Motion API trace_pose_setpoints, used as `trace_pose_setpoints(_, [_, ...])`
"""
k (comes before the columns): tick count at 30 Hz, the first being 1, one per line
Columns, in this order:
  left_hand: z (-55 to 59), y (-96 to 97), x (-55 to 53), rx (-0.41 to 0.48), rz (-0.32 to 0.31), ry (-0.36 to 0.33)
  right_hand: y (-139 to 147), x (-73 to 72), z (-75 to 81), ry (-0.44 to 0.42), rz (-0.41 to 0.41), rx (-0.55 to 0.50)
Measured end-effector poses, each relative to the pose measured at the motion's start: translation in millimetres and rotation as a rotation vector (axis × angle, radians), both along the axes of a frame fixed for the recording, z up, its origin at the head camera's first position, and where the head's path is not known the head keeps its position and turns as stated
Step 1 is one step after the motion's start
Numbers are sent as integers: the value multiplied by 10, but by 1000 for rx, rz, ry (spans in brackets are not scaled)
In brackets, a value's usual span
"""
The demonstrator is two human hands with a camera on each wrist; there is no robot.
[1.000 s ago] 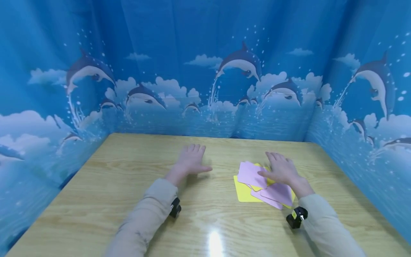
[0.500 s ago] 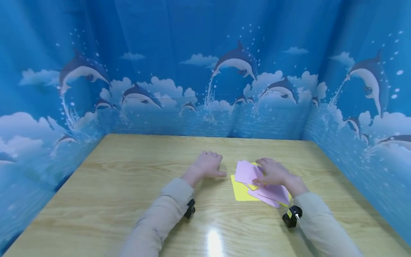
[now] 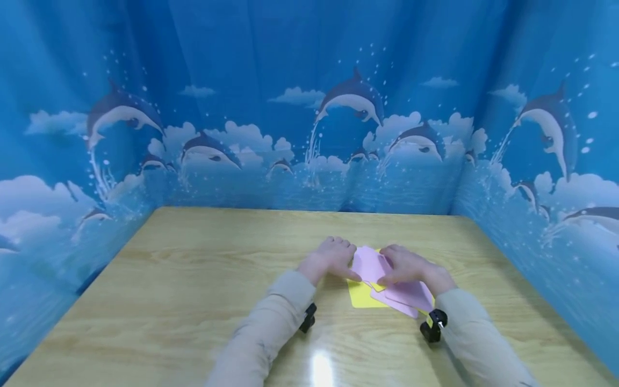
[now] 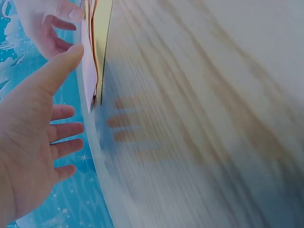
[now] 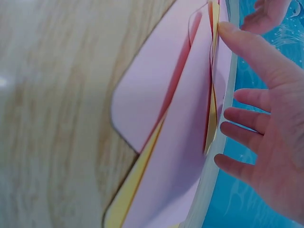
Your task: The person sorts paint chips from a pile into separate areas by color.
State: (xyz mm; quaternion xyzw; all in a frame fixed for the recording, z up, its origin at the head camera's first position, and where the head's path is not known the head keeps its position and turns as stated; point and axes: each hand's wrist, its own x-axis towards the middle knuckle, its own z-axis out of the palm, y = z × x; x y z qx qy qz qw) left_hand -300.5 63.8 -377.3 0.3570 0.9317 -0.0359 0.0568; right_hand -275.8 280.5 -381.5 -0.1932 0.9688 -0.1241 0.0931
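Observation:
Pink and yellow rounded-corner cards lie in a loose, overlapping pile on the right half of the table. In the head view a pink card (image 3: 366,264) is on top, a yellow card (image 3: 361,299) peeks out at the lower left, and further pink cards (image 3: 411,294) spread to the lower right. My left hand (image 3: 333,259) is at the pile's left side, fingers extended and thumb by the card edge. Over its right part, my right hand (image 3: 410,269) has its thumb tip at the top cards. Both wrist views show the fingers spread and fairly straight, gripping nothing.
The wooden table (image 3: 203,290) reaches back to a blue curtain (image 3: 217,183) printed with dolphins, which also encloses both sides. A small black wrist camera (image 3: 432,325) sits under the right sleeve. A bright reflection lies near the front.
My left hand has moved right across the table to the left edge of the card pile. The right hand has lowered and shifted slightly left over the cards. The cards keep their arrangement.

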Motion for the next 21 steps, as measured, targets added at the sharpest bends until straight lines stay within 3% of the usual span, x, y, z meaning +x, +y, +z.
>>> trace_pose_setpoints(9, [-34, 136, 11, -25, -14, -11, -9, 21, -30, 0, 22, 18])
trace_pose_setpoints(21, [-43, 267, -70, -49, -44, -55, 15, -2, 11, -10, 43, 16])
